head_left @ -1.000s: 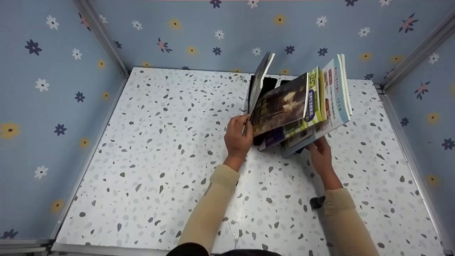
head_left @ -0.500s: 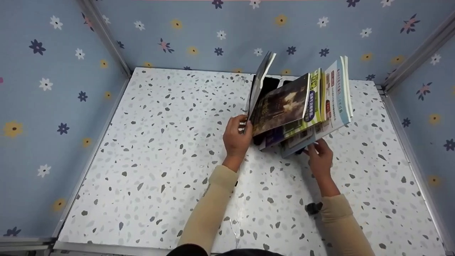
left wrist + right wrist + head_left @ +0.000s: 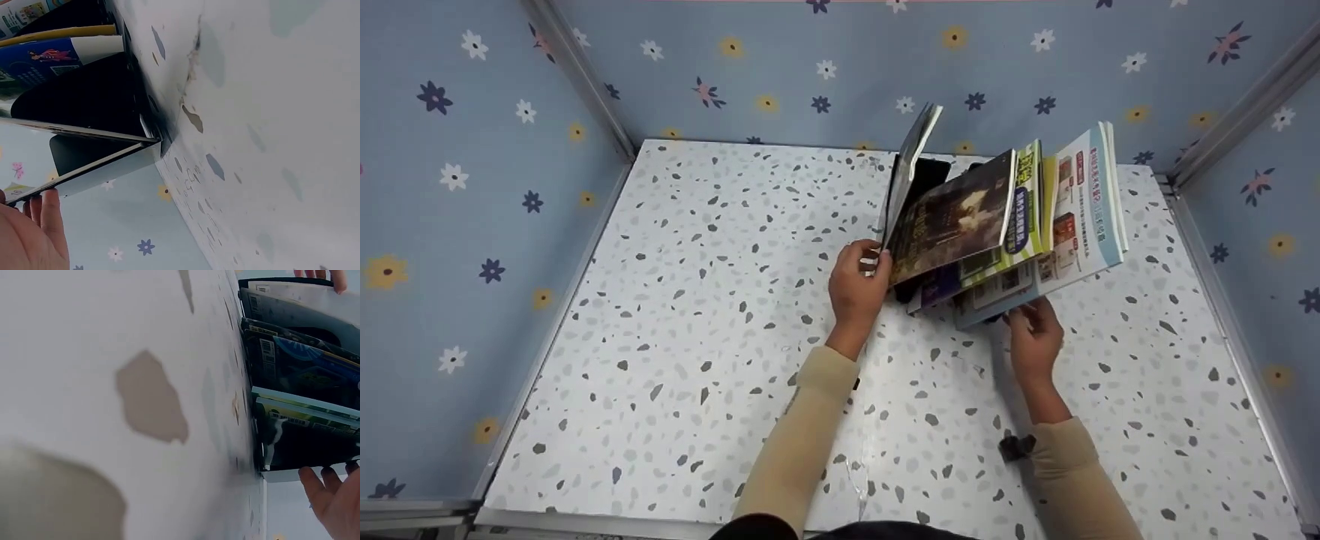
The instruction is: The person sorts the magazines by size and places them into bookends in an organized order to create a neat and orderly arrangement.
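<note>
A black book rack (image 3: pixel 84 95) stands toward the back of the table with several magazines and books leaning in it. My left hand (image 3: pixel 857 287) pinches the rack's left end at its near edge, beside a thin grey-covered book (image 3: pixel 909 169). At the right end, my right hand (image 3: pixel 1035 336) curls its fingers round the edge of the rack's end plate, as the right wrist view shows. Between the hands lean a dark brown book (image 3: pixel 956 214), a green-striped magazine (image 3: pixel 1024 199) and, furthest right, a white and light-blue magazine (image 3: pixel 1091 214). The magazines partly hide the right fingertips.
The table (image 3: pixel 697 322) has a white speckled top. Blue flower-patterned panels (image 3: pixel 780 67) with metal posts (image 3: pixel 577 75) enclose it at the back and both sides. The tops of the books reach close to the back panel in the head view.
The light-blue magazine at the right end has swung a little further right, and more of its cover shows. Both hands stay at the rack's ends with only slight shifts.
</note>
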{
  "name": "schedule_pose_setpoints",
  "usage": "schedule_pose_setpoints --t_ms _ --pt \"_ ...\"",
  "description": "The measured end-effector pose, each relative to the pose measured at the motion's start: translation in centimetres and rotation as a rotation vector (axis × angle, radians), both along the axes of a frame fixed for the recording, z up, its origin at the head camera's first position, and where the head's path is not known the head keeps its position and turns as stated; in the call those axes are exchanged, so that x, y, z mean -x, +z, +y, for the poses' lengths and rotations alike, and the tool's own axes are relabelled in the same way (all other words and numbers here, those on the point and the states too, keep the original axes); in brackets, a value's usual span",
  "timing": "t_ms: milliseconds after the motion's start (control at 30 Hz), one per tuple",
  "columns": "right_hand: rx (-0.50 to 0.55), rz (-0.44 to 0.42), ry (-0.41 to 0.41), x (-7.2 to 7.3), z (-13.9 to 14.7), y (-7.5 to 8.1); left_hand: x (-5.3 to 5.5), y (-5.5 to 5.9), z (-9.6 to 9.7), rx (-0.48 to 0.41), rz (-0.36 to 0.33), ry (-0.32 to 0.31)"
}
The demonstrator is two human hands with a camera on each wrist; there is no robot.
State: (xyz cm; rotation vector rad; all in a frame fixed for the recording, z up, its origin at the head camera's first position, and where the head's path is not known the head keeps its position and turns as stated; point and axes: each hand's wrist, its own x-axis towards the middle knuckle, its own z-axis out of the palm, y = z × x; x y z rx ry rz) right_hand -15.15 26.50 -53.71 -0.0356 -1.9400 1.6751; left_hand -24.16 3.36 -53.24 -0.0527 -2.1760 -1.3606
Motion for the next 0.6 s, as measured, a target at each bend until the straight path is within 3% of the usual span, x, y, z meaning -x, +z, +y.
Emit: schedule_pose_setpoints --t_ms 100,333,600 --pt "-0.029 -0.046 -0.011 -0.4 -0.1 0.4 -0.1 0.0 -0.2 0.015 -0.035 -0.001" --pt "0.08 -0.117 0.012 -0.8 0.7 0.4 0.0 -0.1 -0.5 -0.024 -0.117 -0.049" --pt "-0.055 -0.216 0.034 -1.1 1.4 0.2 -0.1 -0.2 -0.8 0.005 -0.211 -0.067"
